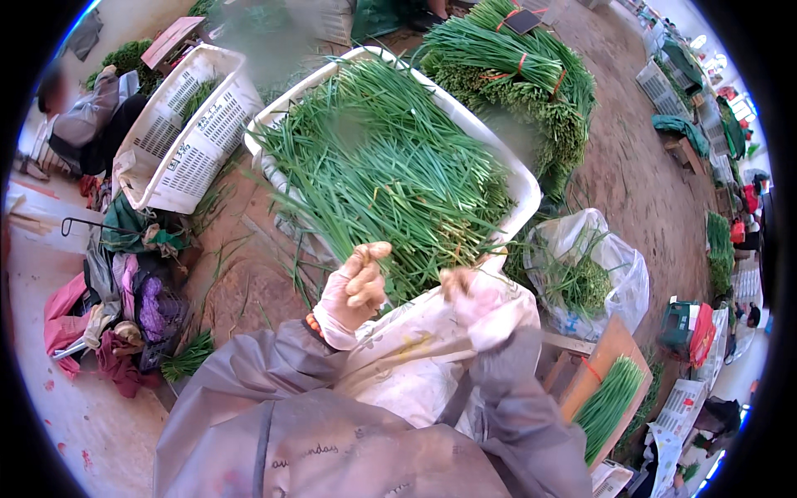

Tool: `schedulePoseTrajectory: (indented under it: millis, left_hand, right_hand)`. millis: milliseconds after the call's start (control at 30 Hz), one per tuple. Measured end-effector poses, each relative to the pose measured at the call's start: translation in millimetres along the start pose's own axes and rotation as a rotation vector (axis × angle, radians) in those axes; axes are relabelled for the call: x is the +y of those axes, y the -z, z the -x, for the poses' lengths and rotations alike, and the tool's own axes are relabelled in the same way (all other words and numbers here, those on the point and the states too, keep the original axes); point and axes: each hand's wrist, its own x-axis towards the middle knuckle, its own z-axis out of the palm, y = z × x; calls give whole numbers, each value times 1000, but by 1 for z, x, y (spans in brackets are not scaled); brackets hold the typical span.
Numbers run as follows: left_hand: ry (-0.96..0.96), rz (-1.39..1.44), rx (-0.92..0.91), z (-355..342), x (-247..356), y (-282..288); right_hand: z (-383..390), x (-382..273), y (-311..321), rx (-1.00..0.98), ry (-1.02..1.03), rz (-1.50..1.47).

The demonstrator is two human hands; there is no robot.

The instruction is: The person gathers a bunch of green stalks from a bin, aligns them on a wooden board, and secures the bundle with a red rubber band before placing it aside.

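L hand (355, 290): fingers bent well in, not spread; can't tell whether a stalk is pinched in there. R hand (477, 295): blurred; can't tell how far open or if it has hold of anything. Both pale-sleeved at wrist, side by side, small gap btwn. Bead bracelet (313, 324) at L wrist, poss. snag pt for loose leaves.

Under & btwn hands: pale lap cloth (415, 339), creased. Slack folds could catch stray bits or let short pcs slide off.

Just fwd of both hands: green stalks (374, 174), heaped loose in white tub (526, 201). Leaves cross every which way; a quick pull on one could drag neighbours along, bend or snap them. Near edge of heap is untidy, so some could spill over the rim twd the lap.

R of R hand, near: clear plastic bag (629, 286) w/ green scraps, mouth loose; an elbow knock could tip it. Nearer the body, same side: slanted wooden board (618, 342) w/ stalk bundle (610, 407); slope + a sleeve brush could start it sliding.

Farther fwd-R of hands: tall pile of tied bundles (531, 75), dark block (521, 21) on top; uneven stack, could slump.

Well L of L hand: white crate (199, 153), tilted-looking (lens bend, poss.).
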Motion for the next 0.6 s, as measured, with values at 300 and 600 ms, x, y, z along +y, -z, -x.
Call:
schedulePoseTrajectory:
  millis: [300, 600]
  left_hand:
    - [151, 44, 210, 18, -15, 20]
    - [65, -53, 449, 0, -14, 10]
  right_hand:
    - [-157, 9, -3, 353, 578, 1413]
    - [-63, -36, 25, 191, 81, -359]
